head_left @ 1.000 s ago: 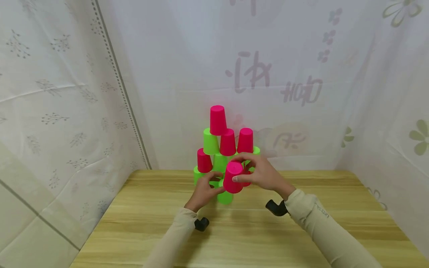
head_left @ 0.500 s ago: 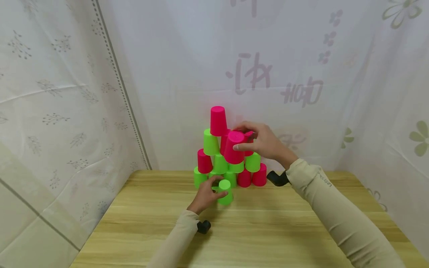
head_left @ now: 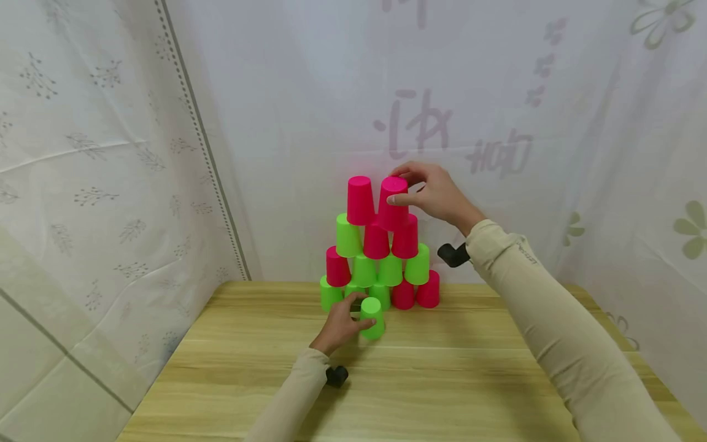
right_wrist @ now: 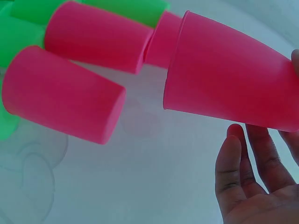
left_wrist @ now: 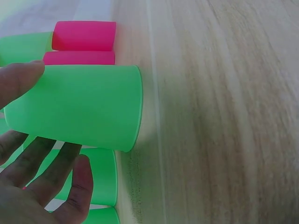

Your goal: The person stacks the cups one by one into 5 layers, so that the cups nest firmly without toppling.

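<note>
An upside-down pink cup (head_left: 393,205) is held high by my right hand (head_left: 439,195), thumb on its near side and fingers behind. In the head view it overlaps the tops of two pink cups, one (head_left: 377,238) and another (head_left: 405,236), in the stack's third row. Left of it a pink cup (head_left: 360,201) stands at the top, a small gap apart. My left hand (head_left: 338,326) holds an inverted green cup (head_left: 373,319) low in front of the stack; in the left wrist view thumb and fingers lie on opposite sides of this green cup (left_wrist: 77,105).
The stack of pink and green cups rises in rows at the back of the wooden table (head_left: 420,393), close to a patterned white curtain (head_left: 287,184). Its bottom row includes a pink cup (head_left: 428,290) at the right end. Black wrist mounts (head_left: 454,255) stick out beside the sleeves.
My right hand has lifted the pink cup from in front of the stack up to the top row's height. The left hand has stayed almost still with the green cup.
</note>
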A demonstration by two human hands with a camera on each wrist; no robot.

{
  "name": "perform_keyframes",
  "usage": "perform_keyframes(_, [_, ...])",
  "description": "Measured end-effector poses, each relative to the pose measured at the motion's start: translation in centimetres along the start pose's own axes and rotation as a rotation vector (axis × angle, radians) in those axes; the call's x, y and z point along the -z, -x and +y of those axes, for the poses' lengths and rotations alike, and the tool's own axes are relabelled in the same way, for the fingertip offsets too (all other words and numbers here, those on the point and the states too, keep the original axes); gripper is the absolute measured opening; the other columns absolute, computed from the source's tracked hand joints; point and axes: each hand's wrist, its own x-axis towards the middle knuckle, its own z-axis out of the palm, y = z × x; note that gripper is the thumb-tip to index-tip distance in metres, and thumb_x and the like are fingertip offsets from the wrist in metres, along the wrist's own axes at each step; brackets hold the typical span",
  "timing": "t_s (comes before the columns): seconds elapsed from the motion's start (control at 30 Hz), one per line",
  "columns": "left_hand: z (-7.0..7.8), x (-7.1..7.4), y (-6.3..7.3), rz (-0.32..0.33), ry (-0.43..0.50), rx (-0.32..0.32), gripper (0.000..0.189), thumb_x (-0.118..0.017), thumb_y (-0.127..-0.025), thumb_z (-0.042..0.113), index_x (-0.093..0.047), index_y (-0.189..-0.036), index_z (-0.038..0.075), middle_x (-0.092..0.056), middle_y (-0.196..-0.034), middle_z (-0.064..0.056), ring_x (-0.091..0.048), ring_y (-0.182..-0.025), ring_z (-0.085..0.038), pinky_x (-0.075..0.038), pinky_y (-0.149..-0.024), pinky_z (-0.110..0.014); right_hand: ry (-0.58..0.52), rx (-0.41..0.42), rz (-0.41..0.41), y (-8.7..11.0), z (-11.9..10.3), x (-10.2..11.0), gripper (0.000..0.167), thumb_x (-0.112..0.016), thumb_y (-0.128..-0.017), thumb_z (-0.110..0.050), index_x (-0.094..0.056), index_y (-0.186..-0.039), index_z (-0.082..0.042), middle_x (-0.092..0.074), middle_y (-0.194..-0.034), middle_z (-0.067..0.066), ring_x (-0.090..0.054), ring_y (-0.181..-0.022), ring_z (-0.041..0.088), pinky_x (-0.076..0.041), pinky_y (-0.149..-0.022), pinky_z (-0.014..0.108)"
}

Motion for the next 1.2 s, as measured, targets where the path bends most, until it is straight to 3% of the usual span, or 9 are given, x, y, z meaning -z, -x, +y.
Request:
perform_keyframes(0.2, [-0.3,-0.3,0.2,-0.026,0.012,0.030,0.056,-0.080,-0.085,0.013,-0.055,-0.133,-0.001,-0.064,-0.130,-0.020,-0.066,-0.117,-0.039,-0.056,-0.098,-0.049,-0.012,-0.072,0.020,-1.4,0.6,-0.2,0.042,-0.076,-0.087,-0.028,-0.064,-0.125,-0.015,-0.067,-0.115,0.009,-0.062,-0.104,0.027,-0.054,-0.090,0.045])
perform_keyframes(0.47, [-0.3,-0.5,0.5,-0.036,0.028,0.043,0.056,-0.080,-0.085,0.013,-0.055,-0.134,-0.001,-0.064,-0.130,-0.022,-0.064,-0.119,-0.041,-0.055,-0.099,-0.052,-0.001,-0.142,0.040,-2.2,1.7,-0.9,0.044,-0.075,-0.088,-0.027,-0.062,-0.128,-0.012,-0.067,-0.118,0.013,-0.062,-0.105,0.026,-0.054,-0.088,0.040])
perform_keyframes(0.77, [-0.1,-0.1,0.7,-0.027,0.002,0.025,0.054,-0.081,-0.084,0.014,-0.056,-0.131,0.001,-0.065,-0.127,-0.021,-0.066,-0.115,-0.040,-0.056,-0.097,-0.053,-0.010,-0.163,0.062,-2.6,2.4,-1.5,0.044,-0.076,-0.089,-0.028,-0.062,-0.127,-0.011,-0.066,-0.118,0.013,-0.060,-0.107,0.027,-0.055,-0.090,0.041])
perform_keyframes(1.2, [2.2,1.9,1.0,-0.072,0.004,-0.015,0.058,-0.079,-0.087,0.022,-0.055,-0.137,0.004,-0.065,-0.128,-0.013,-0.065,-0.114,-0.037,-0.056,-0.096,-0.054,0.015,-0.156,0.048,-2.6,2.9,-1.6,0.056,-0.075,-0.088,-0.031,-0.054,-0.137,-0.011,-0.064,-0.124,0.014,-0.060,-0.112,0.029,-0.056,-0.094,0.045])
